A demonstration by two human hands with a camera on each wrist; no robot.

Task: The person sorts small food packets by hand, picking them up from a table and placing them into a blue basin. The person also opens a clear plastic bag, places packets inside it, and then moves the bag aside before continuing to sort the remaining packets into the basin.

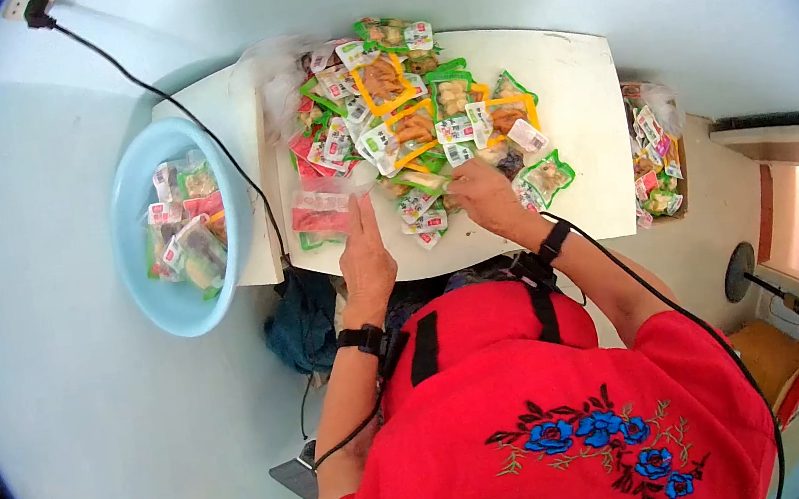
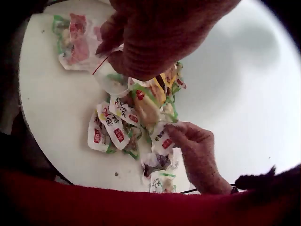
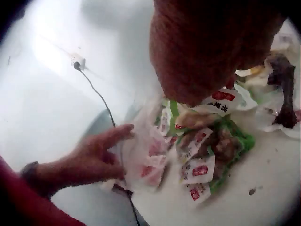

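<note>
My left hand (image 1: 369, 262) holds the mouth edge of a clear zip bag (image 1: 320, 197) between thumb and fingers. A red seal line runs along that edge in the left wrist view, and red and green packets lie under or in the bag. To the right, my right hand (image 1: 491, 195) pinches a small white-labelled snack packet (image 2: 162, 141) at the near side of the pile. Between the hands lies a green-edged packet with pale food (image 2: 146, 109). Several white-labelled packets (image 2: 113, 126) are beside it. In the right wrist view the back of my right hand (image 3: 207, 52) hides its fingertips.
A pile of vacuum-sealed snack packets (image 1: 409, 127) covers the middle of the white table (image 1: 585, 124). At the left stands a light blue basin (image 1: 127, 225) with packets inside. A black cable (image 1: 189, 106) crosses the table's left part. A box of packets (image 1: 655, 155) stands at the right.
</note>
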